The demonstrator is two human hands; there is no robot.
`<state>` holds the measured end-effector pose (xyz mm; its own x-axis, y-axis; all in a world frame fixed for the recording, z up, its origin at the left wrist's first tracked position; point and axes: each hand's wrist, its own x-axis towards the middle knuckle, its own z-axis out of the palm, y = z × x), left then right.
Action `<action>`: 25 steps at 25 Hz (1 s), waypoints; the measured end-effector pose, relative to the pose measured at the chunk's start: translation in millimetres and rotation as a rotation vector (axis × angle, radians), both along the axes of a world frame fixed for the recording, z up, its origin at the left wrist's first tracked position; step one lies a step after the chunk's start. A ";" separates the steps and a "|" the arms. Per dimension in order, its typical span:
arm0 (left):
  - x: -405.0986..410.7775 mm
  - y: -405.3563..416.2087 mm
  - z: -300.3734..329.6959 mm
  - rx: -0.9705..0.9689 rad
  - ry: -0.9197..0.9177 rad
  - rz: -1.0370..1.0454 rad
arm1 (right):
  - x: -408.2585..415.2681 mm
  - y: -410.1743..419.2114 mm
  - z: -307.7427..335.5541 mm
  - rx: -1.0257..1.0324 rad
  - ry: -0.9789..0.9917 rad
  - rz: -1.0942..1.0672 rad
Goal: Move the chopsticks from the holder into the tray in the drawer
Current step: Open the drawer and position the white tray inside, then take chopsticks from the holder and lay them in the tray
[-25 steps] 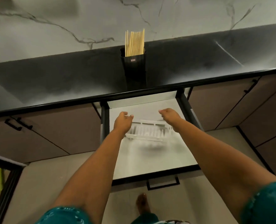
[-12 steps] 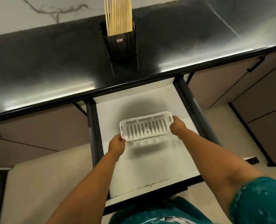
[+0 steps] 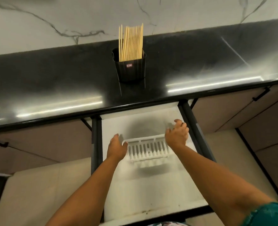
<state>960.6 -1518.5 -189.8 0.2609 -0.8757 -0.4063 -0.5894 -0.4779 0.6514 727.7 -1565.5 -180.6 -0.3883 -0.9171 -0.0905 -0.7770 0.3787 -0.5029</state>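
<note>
Tray [image 3: 147, 148] released just now; my left hand [image 3: 117, 146] and right hand [image 3: 177, 134] flank it, fingers loosely spread; chopsticks [image 3: 131, 44] next.

Bare counter [image 3: 53, 82] surrounds the holder [image 3: 131, 70]; chopsticks [image 3: 131, 43] stand open above, drawer [image 3: 151, 185] floor wide around tray [image 3: 147, 149].

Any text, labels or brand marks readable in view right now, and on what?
Small red-and-white label on the front of the black holder: too blurred to read.
Chopsticks, tray, drawer, countertop: no text visible.
</note>
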 end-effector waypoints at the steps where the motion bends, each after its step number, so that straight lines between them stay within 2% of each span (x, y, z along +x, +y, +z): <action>1: -1.9 -19.5 21.2 -0.121 -0.012 0.004 | 9.0 -15.7 21.4 -0.146 0.001 0.059; 3: -5.4 -64.1 73.9 -0.406 -0.044 0.006 | 28.9 -55.3 71.1 -0.342 -0.096 0.174; 5: -9.9 -109.7 131.7 -0.629 -0.090 0.006 | 48.0 -101.3 122.5 -0.418 -0.180 0.264; 8: -14.9 -166.7 189.4 -0.765 -0.151 0.008 | 69.0 -165.6 176.6 -0.421 -0.258 0.373; 10: -15.7 -192.5 198.1 -0.750 -0.219 -0.027 | 74.5 -199.7 188.1 -0.364 -0.221 0.452; 14: -9.6 -226.2 173.9 -0.456 -0.516 -0.275 | 73.4 -242.9 169.2 -0.060 0.147 0.732; 16: -1.5 -243.8 163.8 -0.367 -0.603 -0.357 | 72.5 -258.0 151.9 -0.009 0.275 0.782; 18: 4.7 -259.1 162.7 -0.342 -0.646 -0.412 | 72.7 -270.4 145.9 -0.006 0.286 0.784; 21: 8.0 -257.1 164.1 -0.349 -0.690 -0.474 | 70.3 -265.3 145.3 0.007 0.157 0.746; 25: 9.3 -215.3 150.9 -0.459 -0.702 -0.409 | 63.3 -218.7 144.4 -0.044 0.260 0.825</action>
